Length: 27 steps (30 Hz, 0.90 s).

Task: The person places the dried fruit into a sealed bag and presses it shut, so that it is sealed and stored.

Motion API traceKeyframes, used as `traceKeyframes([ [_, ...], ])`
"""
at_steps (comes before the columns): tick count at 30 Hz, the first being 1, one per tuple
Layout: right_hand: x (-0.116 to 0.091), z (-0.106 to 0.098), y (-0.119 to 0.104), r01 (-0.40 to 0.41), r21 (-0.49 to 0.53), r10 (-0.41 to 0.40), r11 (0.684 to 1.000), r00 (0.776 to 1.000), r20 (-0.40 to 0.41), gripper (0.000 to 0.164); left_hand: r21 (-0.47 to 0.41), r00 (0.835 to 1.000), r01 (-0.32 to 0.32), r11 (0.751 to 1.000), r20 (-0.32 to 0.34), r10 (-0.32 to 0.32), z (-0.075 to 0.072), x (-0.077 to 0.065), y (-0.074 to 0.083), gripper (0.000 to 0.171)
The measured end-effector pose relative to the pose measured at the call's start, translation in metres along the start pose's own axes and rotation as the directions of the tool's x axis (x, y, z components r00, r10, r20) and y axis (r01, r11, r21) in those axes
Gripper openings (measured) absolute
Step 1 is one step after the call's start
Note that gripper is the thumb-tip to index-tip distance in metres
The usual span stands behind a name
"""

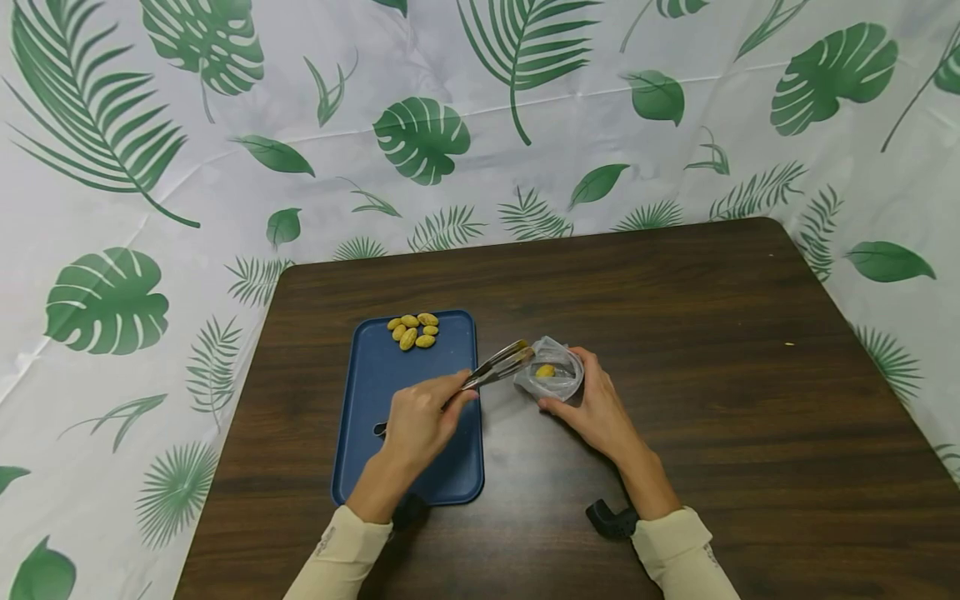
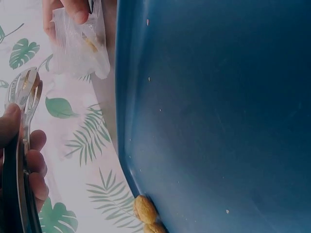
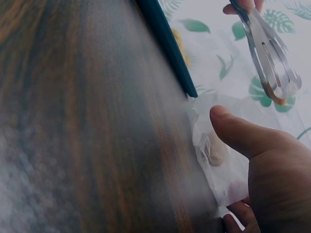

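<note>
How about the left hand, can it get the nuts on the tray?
Probably yes. The left hand is over the tray, holding the tongs, and nothing seems to block its way to the nuts, though the tongs point toward the bag.

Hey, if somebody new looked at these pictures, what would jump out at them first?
Probably the big green leaf-print backdrop rising behind the dark wooden table. Next, the yellow-brown nut-like pieces bunched at the far end of the blue tray. Then the hands at work: the left hand holds metal tongs near a clear plastic bag, which the right hand grips beside the tray.
</note>
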State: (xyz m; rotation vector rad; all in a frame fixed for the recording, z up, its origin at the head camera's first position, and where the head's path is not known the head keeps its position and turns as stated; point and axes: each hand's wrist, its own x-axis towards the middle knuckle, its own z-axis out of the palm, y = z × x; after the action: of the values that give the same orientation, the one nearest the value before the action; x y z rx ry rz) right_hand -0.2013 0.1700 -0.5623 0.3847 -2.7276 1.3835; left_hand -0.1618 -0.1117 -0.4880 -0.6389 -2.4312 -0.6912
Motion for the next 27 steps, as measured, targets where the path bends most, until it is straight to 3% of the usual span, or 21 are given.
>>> traceKeyframes([
  [27,0.000,-0.001,0.000,0.028,0.006,-0.028,1.000,1.000,0.002,0.094,0.005,0.998,-0.016,1.000,0.065,0.016,0.015,0.009,0.010,0.027],
])
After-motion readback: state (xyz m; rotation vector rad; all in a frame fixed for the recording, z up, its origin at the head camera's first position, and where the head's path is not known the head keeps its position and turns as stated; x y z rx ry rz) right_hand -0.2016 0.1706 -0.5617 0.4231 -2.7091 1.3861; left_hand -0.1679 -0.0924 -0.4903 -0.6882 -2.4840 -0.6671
